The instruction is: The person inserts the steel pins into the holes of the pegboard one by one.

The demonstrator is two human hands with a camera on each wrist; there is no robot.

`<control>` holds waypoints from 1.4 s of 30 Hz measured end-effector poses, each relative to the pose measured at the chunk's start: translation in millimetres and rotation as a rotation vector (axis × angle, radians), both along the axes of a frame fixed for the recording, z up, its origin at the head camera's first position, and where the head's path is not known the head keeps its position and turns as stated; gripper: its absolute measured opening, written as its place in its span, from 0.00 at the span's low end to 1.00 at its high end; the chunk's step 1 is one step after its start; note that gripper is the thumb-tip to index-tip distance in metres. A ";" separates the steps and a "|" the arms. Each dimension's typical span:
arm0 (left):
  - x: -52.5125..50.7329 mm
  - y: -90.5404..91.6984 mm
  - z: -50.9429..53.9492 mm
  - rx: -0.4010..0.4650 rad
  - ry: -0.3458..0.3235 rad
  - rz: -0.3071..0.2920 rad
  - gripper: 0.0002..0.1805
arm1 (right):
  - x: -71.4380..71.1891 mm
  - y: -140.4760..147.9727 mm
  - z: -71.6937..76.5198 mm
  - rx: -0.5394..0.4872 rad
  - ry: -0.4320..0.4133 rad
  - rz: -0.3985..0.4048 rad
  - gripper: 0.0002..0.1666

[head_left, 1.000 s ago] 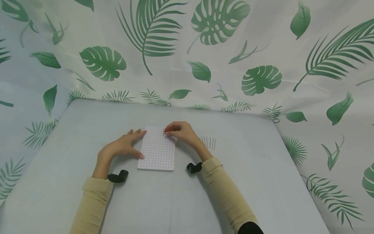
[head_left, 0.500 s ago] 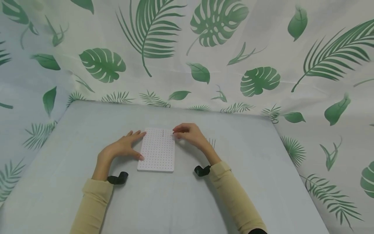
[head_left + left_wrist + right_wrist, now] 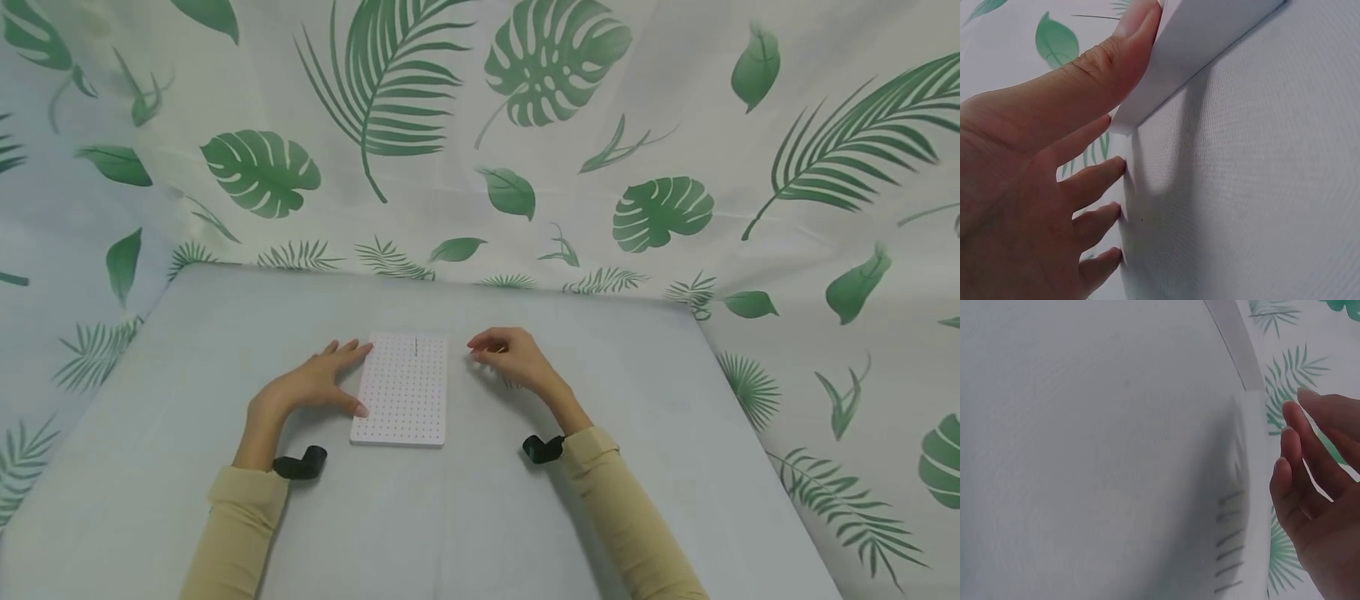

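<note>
A white pegboard [image 3: 401, 400] with rows of small holes lies on the table. Near its far edge one thin dark pin [image 3: 416, 345] is on the board. My left hand [image 3: 311, 385] has its fingers spread at the board's left side, with thumb and index finger touching the edge. In the left wrist view the thumb [image 3: 1094, 72] presses the board's side wall [image 3: 1179, 59]. My right hand [image 3: 517, 358] hovers right of the board, apart from it, fingers loosely bent and holding nothing visible. Under it several thin pins [image 3: 1230, 540] lie in a row, mostly hidden in the head view.
A pale cloth covers the table [image 3: 480, 517]. Behind it and at both sides hang white curtains [image 3: 442, 200] with green leaf prints. Dark wrist cameras [image 3: 300, 463] jut inward from both sleeves.
My right hand has left the pin at the board's far edge and moved right, over the row of pins. The pin stays on the board. My left hand holds its place.
</note>
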State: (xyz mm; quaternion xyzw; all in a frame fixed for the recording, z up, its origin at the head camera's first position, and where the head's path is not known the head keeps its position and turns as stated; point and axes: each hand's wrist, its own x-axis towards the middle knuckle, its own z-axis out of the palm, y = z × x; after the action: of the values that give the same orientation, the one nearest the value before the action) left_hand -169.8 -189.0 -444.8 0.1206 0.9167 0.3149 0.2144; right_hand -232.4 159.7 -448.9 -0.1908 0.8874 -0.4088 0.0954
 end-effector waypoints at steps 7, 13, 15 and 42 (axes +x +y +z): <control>-1.2 0.2 -1.0 0.001 -0.005 -0.009 0.60 | 1.4 18.3 -0.6 0.026 0.017 -0.022 0.14; 0.8 -1.6 0.6 -0.005 0.011 -0.017 0.61 | 1.5 26.9 0.4 0.036 0.021 0.031 0.17; 1.3 -1.5 2.0 0.001 0.017 -0.021 0.60 | 1.0 29.9 -0.3 0.053 0.024 0.044 0.17; 2.6 -2.1 2.8 0.045 0.047 -0.049 0.60 | -4.2 53.4 -8.0 0.201 0.111 0.230 0.30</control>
State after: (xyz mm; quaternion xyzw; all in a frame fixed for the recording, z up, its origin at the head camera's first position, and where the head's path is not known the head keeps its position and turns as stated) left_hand -167.2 -191.1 -442.0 0.1552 0.9110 0.3269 0.1980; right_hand -236.7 213.0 -456.9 -0.3028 0.9000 -0.2933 0.1108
